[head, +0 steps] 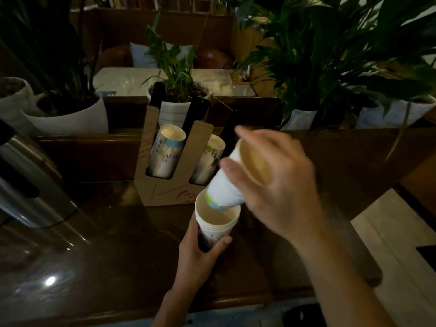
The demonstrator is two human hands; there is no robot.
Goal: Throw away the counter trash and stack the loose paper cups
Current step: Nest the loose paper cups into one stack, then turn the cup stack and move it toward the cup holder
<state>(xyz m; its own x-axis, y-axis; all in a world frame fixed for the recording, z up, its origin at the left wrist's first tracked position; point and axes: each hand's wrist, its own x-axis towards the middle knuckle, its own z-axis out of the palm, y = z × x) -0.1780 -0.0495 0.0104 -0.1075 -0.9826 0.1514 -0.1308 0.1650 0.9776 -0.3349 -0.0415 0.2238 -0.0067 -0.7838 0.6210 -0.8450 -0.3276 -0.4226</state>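
My left hand (200, 258) grips a short stack of white paper cups (218, 223) upright above the dark wooden counter (106, 244). My right hand (276, 182) holds a single white paper cup (226, 187), tilted, with its base dipping into the mouth of the stack. A cardboard cup holder (162, 185) stands just behind, with two stacks of printed paper cups (168, 149) leaning in its slots.
A shiny metal appliance (28, 185) sits at the left of the counter. White pots with leafy plants (70, 116) line the ledge behind. A pale floor (396, 244) shows at the right, beyond the counter's edge.
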